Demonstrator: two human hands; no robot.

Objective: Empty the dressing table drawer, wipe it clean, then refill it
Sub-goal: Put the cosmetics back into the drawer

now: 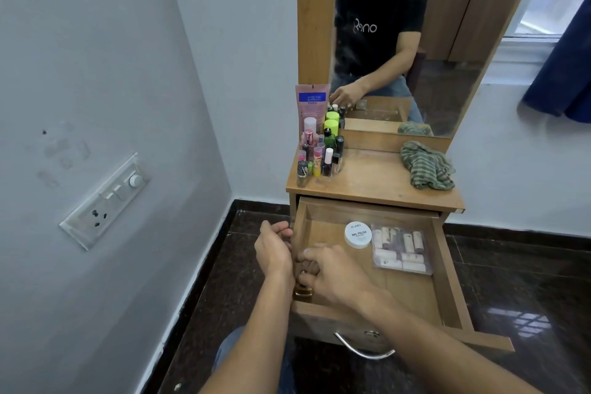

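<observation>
The wooden drawer (447, 269) of the dressing table is pulled out. Inside lie a white nail polish jar (358, 234) and a clear pack of small tubes (401, 251). My right hand (335, 272) reaches into the drawer's left front corner, its fingers curled round a small dark-capped bottle (303, 272). A small amber bottle (303, 292) stands just below it. My left hand (273, 249) is at the drawer's left wall with curled fingers; what it holds is hidden. A green striped cloth (427, 169) lies on the table top (374, 179).
Several cosmetic bottles (319, 153) and a pink tube (311, 104) crowd the table top's left side, below the mirror (415, 25). A metal handle (364, 350) hangs on the drawer front. A wall with a switch plate (105, 201) stands close on the left.
</observation>
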